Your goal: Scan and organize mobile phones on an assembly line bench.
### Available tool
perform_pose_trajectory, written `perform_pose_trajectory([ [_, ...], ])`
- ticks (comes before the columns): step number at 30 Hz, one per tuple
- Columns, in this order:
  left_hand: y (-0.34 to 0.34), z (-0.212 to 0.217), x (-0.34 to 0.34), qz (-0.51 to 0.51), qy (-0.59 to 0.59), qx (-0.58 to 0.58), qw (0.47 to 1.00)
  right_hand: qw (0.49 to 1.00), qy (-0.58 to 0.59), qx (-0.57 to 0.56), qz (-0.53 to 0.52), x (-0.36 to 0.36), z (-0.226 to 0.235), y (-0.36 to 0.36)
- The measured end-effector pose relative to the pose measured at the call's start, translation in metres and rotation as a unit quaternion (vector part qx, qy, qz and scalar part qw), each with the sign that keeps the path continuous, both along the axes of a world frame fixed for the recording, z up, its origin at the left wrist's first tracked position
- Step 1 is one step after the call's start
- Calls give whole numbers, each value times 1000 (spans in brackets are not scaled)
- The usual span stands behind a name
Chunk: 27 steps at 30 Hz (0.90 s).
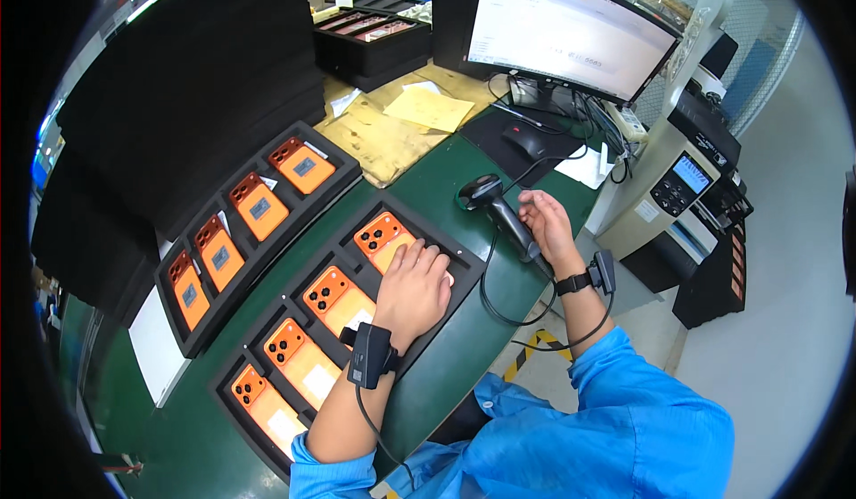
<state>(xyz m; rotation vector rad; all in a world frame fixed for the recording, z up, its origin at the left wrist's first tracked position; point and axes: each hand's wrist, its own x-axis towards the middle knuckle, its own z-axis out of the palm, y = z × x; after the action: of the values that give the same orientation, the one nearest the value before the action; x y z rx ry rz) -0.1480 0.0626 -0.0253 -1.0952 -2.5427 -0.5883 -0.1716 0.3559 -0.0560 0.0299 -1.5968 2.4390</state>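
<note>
My left hand (413,287) lies with its fingers stretched out over the lower part of an orange smartphone (379,236) at the right end of a black foam tray (462,265). Whether it grips the phone's edge is hidden under the palm. More orange phones (333,296) rest camera side up in the tray's slots, with white labels on their backs. Beside the handle of a black handheld barcode scanner (510,222), my right hand (547,224) has its fingers loosely curled and apart, not wrapped round it. The scanner lies on the green table.
A second black tray (349,174) with several orange phones sits at the left. Behind are a monitor (571,31), a mouse (524,140), yellow paper (428,108) and stacked black trays (370,49). A label printer (682,182) stands at the right. The scanner's cable (486,298) loops over the table edge.
</note>
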Motion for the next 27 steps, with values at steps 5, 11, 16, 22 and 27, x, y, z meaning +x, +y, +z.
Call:
perform_pose_trajectory([
  [5,0,5,-2,13,-7,12,1000,1000,7,11,13,-4,-2,1],
  [11,1,4,-1,16,-1,34,999,1000,13,6,10,-2,-5,1],
  [16,0,9,4,20,5,35,999,1000,18,2,22,1,-4,-1],
  [22,3,5,2,13,-5,42,999,1000,5,4,18,-1,-3,2],
  [27,1,2,0,17,-5,27,999,1000,13,-8,17,-2,-2,2],
])
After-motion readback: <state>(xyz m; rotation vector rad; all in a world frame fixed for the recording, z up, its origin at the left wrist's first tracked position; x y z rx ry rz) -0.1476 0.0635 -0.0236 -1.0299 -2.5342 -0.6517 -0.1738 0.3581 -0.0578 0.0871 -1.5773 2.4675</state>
